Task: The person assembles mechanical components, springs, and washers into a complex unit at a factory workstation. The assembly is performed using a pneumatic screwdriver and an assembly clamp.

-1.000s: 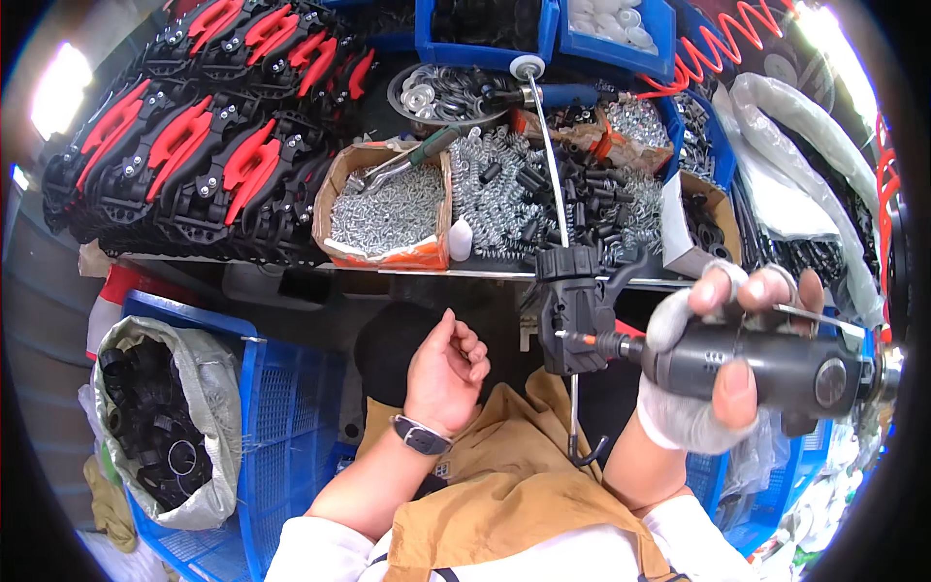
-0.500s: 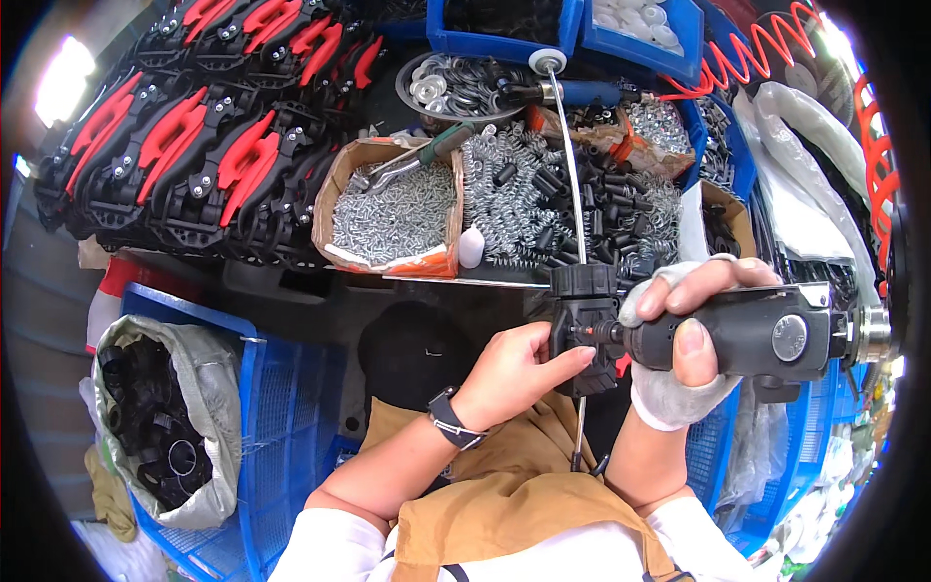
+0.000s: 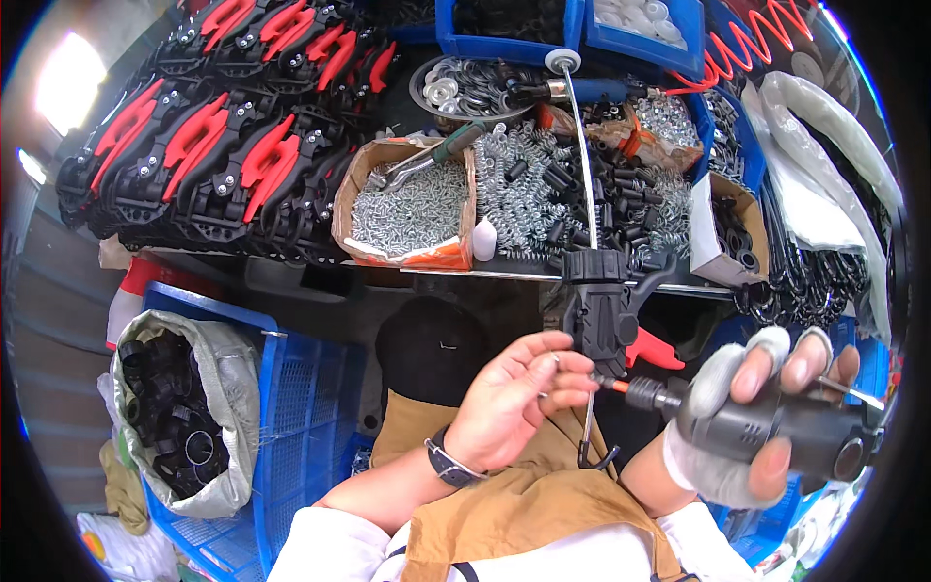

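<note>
Black clamp (image 3: 603,325), pierced by a long metal rod (image 3: 591,213), is seen at the near edge of the table (image 3: 524,264); black power driver (image 3: 776,427) is gripped by the gloved right hand (image 3: 716,475); bare left hand (image 3: 509,403) is half curled, fingertips just beside the driver's bit (image 3: 615,385); whether anything is pinched there cannot be told.

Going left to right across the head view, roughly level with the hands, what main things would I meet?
Pale woven sack → left hand → black plastic part → right hand gripping the power driver.
</note>
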Available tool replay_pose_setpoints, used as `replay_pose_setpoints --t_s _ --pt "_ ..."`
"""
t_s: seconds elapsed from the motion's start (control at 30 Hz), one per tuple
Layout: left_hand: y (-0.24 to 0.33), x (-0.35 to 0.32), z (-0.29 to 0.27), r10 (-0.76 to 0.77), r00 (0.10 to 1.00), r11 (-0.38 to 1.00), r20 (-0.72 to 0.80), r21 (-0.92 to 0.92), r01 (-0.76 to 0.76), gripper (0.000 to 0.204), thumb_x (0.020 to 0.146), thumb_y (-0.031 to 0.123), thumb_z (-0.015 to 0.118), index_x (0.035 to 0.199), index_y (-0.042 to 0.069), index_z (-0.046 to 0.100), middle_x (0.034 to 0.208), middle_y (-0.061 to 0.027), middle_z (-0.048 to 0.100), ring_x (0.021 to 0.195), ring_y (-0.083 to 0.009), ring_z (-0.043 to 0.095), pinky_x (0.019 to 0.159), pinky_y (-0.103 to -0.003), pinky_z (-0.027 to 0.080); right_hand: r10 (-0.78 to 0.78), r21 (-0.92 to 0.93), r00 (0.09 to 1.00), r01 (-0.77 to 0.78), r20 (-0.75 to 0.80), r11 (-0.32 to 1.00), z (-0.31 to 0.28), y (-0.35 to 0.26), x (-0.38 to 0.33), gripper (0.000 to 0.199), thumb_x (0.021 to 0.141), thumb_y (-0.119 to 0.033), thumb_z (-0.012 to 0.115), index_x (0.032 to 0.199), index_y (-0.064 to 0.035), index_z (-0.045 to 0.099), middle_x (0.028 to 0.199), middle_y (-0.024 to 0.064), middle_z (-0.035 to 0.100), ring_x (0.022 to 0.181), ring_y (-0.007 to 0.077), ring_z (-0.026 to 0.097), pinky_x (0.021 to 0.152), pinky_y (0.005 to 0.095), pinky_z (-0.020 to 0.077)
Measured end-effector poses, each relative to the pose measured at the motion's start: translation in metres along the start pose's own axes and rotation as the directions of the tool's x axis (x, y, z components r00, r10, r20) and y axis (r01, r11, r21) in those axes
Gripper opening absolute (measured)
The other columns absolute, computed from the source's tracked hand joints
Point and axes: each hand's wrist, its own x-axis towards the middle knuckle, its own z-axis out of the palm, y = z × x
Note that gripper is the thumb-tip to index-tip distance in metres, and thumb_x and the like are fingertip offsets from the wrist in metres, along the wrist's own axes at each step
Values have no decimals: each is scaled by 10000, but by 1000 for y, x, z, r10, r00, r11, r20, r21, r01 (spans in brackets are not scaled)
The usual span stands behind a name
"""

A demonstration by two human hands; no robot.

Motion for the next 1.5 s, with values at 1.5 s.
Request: replay_pose_setpoints --t_s 1.5 --pt "8 28 24 150 968 922 -200 382 -63 145 1010 184 549 1046 44 564 778 -76 618 560 -147 581 444 -233 425 112 -269 986 -142 -124 953 -44 68 37 685 769 -150 714 1356 11 400 990 147 620 769 256 641 602 335 552"
